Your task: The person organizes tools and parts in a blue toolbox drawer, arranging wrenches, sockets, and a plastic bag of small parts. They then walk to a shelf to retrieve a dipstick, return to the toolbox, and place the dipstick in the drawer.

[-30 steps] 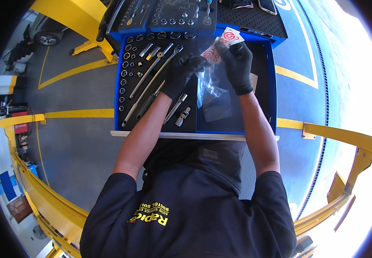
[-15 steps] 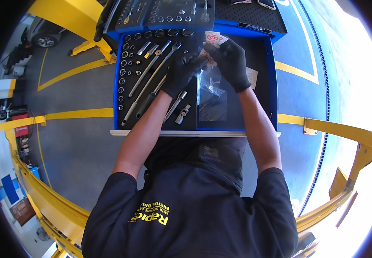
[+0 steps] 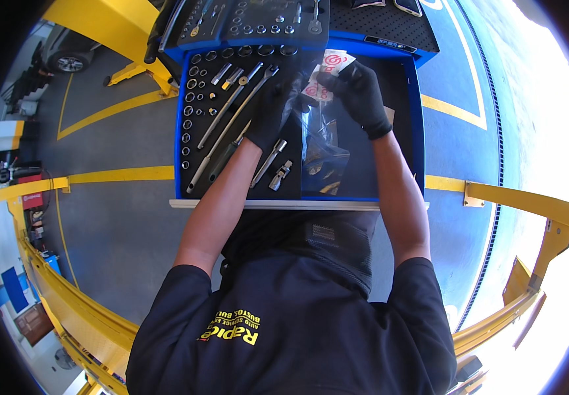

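Observation:
Both my hands wear black gloves and are raised over the open tool drawer [image 3: 238, 205]. My right hand [image 3: 362, 100] pinches white paper pieces with red print [image 3: 335, 60], which look like stickers or small packets. A second printed piece [image 3: 317, 91] shows lower down, between the two hands. A clear plastic bag [image 3: 322, 128] hangs below them over the drawer's right half. My left hand [image 3: 276, 110] is closed at the bag's upper left edge; its fingertips are partly hidden. Beside my left wrist lie a long ratchet handle [image 3: 222, 161] and an extension bar [image 3: 269, 161].
Sockets [image 3: 187, 110] line the drawer's left side, with long wrenches [image 3: 235, 122] and a universal joint [image 3: 280, 176] nearby. A smaller socket tray [image 3: 258, 16] and a phone [image 3: 408, 6] rest on the cabinet top. Yellow lift arms [image 3: 521, 201] stand at both sides.
My right hand has moved slightly right and down, spreading the printed pieces apart. My left hand has turned, its fingers now pointing up. The plastic bag hangs lower and more spread.

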A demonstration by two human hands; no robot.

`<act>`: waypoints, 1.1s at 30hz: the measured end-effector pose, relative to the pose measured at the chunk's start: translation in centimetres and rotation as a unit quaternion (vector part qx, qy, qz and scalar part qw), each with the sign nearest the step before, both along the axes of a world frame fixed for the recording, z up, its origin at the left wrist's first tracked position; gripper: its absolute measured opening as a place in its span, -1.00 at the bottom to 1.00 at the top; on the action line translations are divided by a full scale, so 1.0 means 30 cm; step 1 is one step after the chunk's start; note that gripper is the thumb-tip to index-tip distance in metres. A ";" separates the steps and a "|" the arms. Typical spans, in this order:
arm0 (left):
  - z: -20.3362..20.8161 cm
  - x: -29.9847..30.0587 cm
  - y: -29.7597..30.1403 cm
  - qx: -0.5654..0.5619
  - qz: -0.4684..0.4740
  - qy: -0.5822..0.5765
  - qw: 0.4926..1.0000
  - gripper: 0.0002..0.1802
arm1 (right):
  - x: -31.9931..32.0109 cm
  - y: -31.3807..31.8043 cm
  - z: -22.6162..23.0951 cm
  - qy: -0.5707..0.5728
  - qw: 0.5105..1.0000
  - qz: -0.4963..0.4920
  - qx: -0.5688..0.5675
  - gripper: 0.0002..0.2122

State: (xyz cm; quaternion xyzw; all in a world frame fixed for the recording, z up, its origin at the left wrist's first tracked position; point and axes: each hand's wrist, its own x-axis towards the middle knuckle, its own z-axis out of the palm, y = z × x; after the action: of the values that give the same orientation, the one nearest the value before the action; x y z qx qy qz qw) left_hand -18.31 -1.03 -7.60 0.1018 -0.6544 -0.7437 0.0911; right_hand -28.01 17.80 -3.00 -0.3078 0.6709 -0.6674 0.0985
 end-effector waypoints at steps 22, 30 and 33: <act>0.034 -0.024 0.021 -0.021 -0.088 0.037 0.995 -0.70 | -0.009 0.009 -0.010 -0.038 0.999 -0.014 0.022 -0.71; 0.018 -0.007 -0.002 0.027 -0.051 0.003 0.998 -0.66 | 0.042 -0.064 -0.028 0.256 0.954 -0.121 0.099 -0.70; 0.028 -0.020 0.012 0.014 -0.056 0.002 0.998 -0.71 | 0.039 -0.050 -0.007 0.136 0.983 -0.096 0.081 -0.72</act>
State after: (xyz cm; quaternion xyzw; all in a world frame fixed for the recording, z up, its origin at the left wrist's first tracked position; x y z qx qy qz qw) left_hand -18.89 -0.67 -6.75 0.0647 -0.6487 -0.7567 0.0495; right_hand -26.85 16.30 -3.20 -0.3206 0.7566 -0.5690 -0.0331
